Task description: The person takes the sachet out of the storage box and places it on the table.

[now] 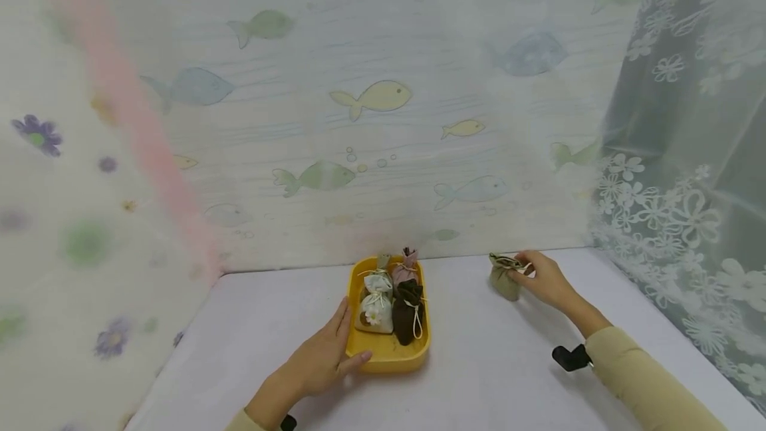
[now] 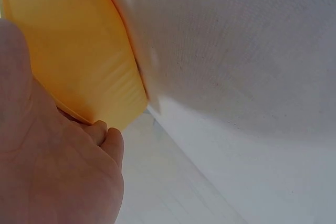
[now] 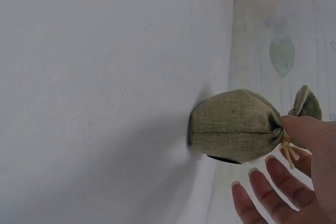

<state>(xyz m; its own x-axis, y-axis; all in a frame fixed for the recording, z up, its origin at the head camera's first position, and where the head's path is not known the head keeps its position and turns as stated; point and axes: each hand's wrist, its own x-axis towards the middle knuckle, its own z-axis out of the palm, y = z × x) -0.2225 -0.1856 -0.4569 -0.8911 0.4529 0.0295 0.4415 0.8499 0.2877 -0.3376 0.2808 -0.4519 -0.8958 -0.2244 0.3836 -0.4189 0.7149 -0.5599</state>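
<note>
My right hand (image 1: pixel 546 279) pinches the gathered neck of an olive-green drawstring pouch (image 1: pixel 505 281) between thumb and fingers. In the right wrist view that pouch (image 3: pixel 233 127) has its base right at the white tabletop, with a cord tied at the neck and the other fingers spread beside it. My left hand (image 1: pixel 320 354) holds the near left corner of a yellow tray (image 1: pixel 389 362), thumb at the near rim and fingers along the left side. Inside the tray are a white pouch with a daisy (image 1: pixel 374 311), a dark brown pouch (image 1: pixel 408 314), a pink pouch (image 1: pixel 405 271) and a greenish one (image 1: pixel 383 261) behind.
A white cloth (image 1: pixel 473 364) covers the table. Behind it hangs a pale curtain with fish (image 1: pixel 371 95), and lacy white-flowered netting (image 1: pixel 688 218) hangs on the right. A black wrist mount (image 1: pixel 571 358) is on the right forearm.
</note>
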